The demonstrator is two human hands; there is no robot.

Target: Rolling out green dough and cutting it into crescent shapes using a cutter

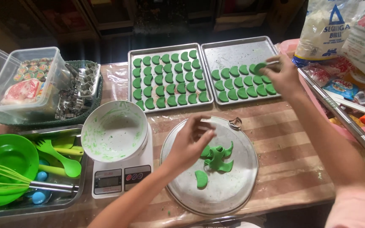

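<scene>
My right hand [281, 76] reaches over the right baking tray [233, 52] and holds a thin metal tool with a green crescent dough piece [259, 67] on its tip, at the end of the tray's rows of crescents. My left hand [189, 142] hovers over the round metal plate [229, 194], fingers loosely curled and touching the leftover green dough scrap [218, 158]. One cut crescent [200, 179] lies on the plate. A small metal cutter [235, 123] rests on the plate's far rim. The left baking tray [133, 84] is filled with green crescents.
A white bowl smeared green [114, 131] sits on a kitchen scale [119, 179]. Green bowl, whisk [30, 183] and utensils fill a tray at left. Clear plastic boxes [30, 80] and metal cutters [79, 90] stand behind. Flour bags [330, 27] and a pink tray with packets lie at right.
</scene>
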